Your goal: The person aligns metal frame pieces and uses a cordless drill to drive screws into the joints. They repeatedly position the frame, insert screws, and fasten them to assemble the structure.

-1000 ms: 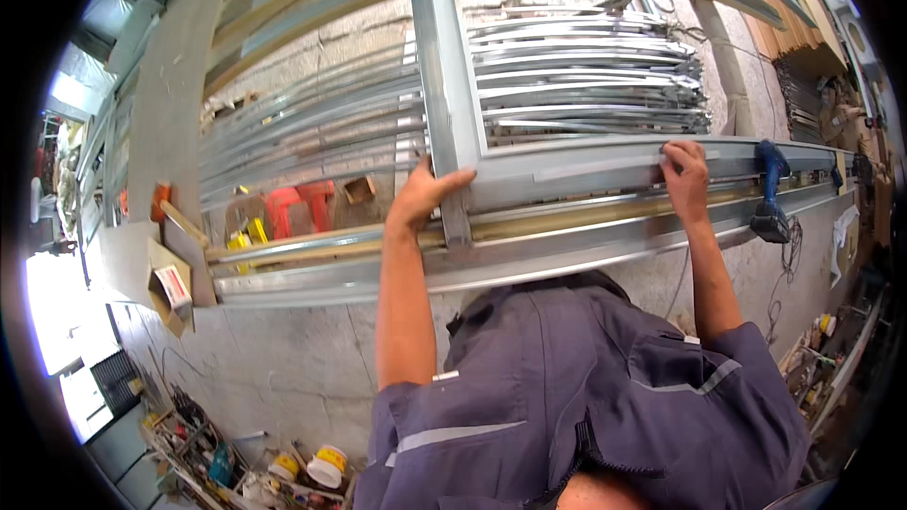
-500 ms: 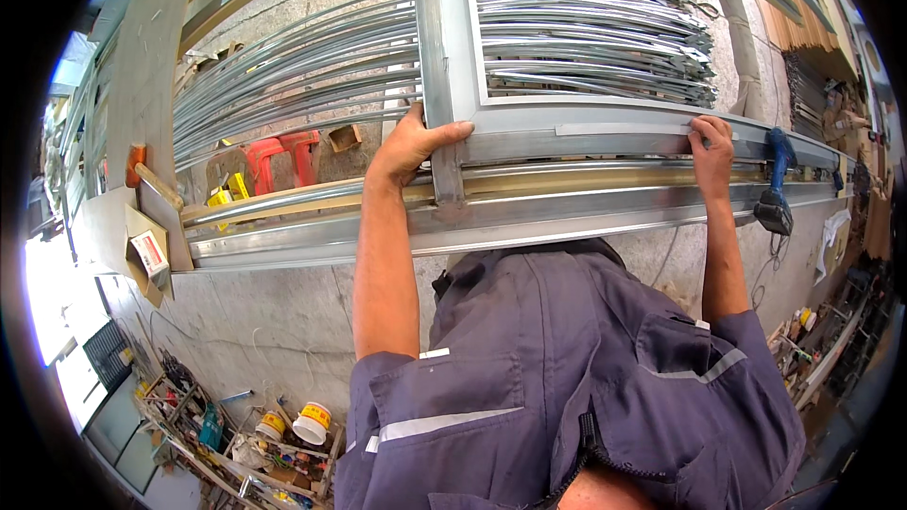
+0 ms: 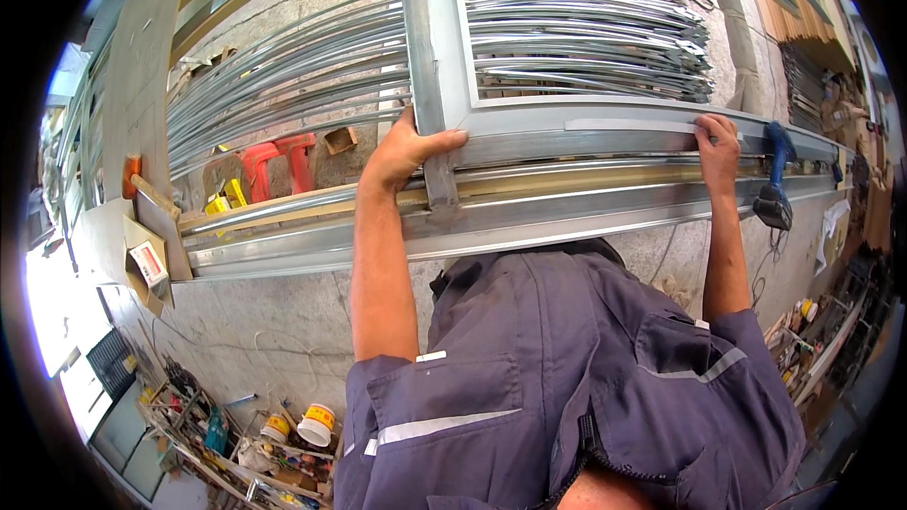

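A grey metal frame [image 3: 454, 28] lies across the work surface in front of me, with an inner corner where its upright meets the lower rail. My left hand [image 3: 399, 153] grips the frame near that corner. Its thumb rests on top and its fingers curl around the upright's left side, partly hidden. Along the lower rail lies a thin pale strip [image 3: 628, 125]. My right hand [image 3: 720, 140] is closed at the strip's right end, thumb and fingers pinched together. Just right of that hand is a blue cordless drill [image 3: 777, 175].
Many long metal rods [image 3: 586, 28] lie beyond the frame. To the left are a hammer [image 3: 151, 191], an open cardboard box [image 3: 146, 260], red tool-like pieces [image 3: 276, 162] and yellow items [image 3: 227, 196]. White buckets [image 3: 316, 425] stand on a cluttered rack at lower left.
The frame's upright and my left hand appear slightly further left. My right hand and the pale strip have shifted a little to the right along the rail.
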Demonstrator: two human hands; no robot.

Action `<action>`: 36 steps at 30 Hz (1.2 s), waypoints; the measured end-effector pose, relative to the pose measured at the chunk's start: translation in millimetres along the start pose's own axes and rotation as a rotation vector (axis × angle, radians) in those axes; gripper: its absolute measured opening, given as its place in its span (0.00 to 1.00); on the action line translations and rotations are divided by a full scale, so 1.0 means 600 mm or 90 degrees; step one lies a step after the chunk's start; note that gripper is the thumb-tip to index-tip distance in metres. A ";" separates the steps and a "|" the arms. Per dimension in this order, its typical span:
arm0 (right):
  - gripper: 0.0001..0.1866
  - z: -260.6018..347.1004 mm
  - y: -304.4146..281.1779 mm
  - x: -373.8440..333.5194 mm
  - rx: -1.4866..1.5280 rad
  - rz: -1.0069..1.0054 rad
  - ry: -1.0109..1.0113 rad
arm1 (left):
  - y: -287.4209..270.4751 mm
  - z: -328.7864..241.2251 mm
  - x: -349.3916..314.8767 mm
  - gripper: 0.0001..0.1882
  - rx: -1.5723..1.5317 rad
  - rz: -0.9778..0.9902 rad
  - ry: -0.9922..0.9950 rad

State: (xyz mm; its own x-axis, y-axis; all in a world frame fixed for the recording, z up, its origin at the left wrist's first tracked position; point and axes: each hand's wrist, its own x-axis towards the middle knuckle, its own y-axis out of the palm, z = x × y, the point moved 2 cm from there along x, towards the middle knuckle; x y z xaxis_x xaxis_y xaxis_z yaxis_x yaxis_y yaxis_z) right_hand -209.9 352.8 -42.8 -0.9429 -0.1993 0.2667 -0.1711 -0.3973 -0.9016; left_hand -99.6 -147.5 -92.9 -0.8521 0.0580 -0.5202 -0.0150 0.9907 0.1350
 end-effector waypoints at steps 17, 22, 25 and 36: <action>0.09 0.006 -0.061 0.002 0.154 -0.140 0.086 | -0.018 0.029 0.012 0.38 -0.078 0.007 -0.022; 0.08 -0.113 -0.135 -0.017 0.081 -0.207 0.179 | -0.005 0.014 0.015 0.42 0.055 -0.132 0.012; 0.13 -0.229 -0.194 -0.031 -0.004 -0.277 0.290 | 0.036 -0.021 0.018 0.42 0.185 -0.206 0.032; 0.45 -0.462 -0.186 -0.012 -0.068 0.155 0.531 | 0.062 -0.053 -0.002 0.46 0.154 -0.294 0.023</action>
State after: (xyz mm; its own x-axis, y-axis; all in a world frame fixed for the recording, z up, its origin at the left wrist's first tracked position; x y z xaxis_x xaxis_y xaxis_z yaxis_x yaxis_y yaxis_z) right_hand -262.9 646.7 -38.6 -0.8507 0.4697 -0.2361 0.0756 -0.3351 -0.9391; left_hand -115.8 -114.5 -60.5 -0.8029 -0.3923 -0.4489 -0.2764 0.9121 -0.3027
